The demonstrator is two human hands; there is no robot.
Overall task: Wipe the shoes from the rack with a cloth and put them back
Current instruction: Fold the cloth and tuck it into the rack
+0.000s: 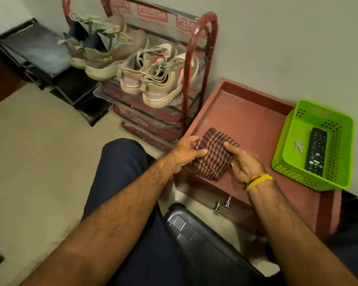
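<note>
Both forearms reach out from the bottom of the view, over a dark trouser leg and a black ribbed case, toward the cloth (212, 153). That striped cloth lies folded at the front edge of a low reddish table (246, 112), and both hands have hold of it: the left hand (185, 154) pinches its left edge between thumb and curled fingers, while the right hand (243, 162) grips its right side, thumb on top and fingers tucked beneath. Held from both ends like this, the cloth looks to be in the middle of being gathered or refolded into a pad fit for wiping, with the table serving as a handy surface to do it on.

Just left of the table stands the red shoe rack (196, 65), its shelves wrapped in printed plastic. Two pairs sit on its top shelf: the beige sneakers (153, 79) at the end nearest the table, heels outward so they are easy to pull off, and the grey-brown sneakers (103, 52) at the far end. No shoe has left the rack yet, so the wiping appears not to have begun.

On the table's far right corner a green basket (293, 157) holds a remote control (316, 151), well apart from the cloth.
</note>
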